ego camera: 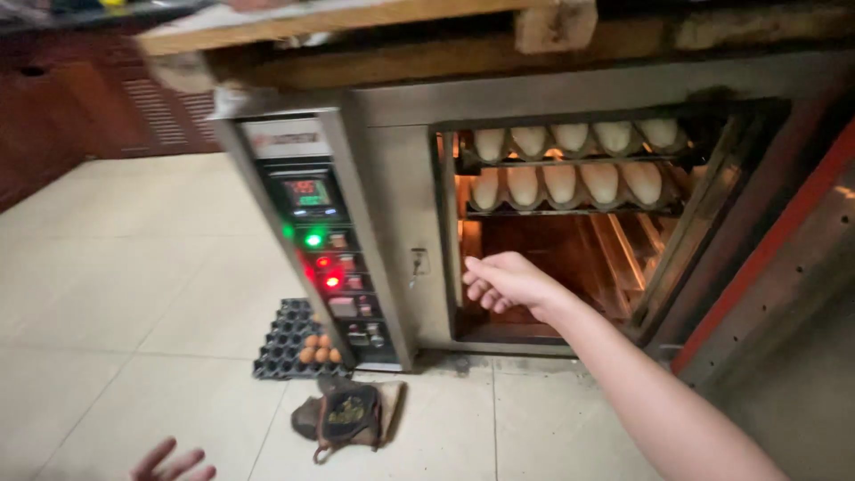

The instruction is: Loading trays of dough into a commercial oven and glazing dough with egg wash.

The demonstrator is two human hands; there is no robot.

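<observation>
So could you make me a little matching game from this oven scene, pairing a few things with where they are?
Things:
1. right hand
2. left hand
3. dough loaves
4. dark egg tray

Places:
A. on the upper racks inside the open oven
B. on the tiled floor by the control panel, a few brown eggs in it
C. at the picture's bottom edge, fingers spread
D. raised before the oven opening, holding nothing

Pairs: 1-D, 2-C, 3-A, 4-B
</observation>
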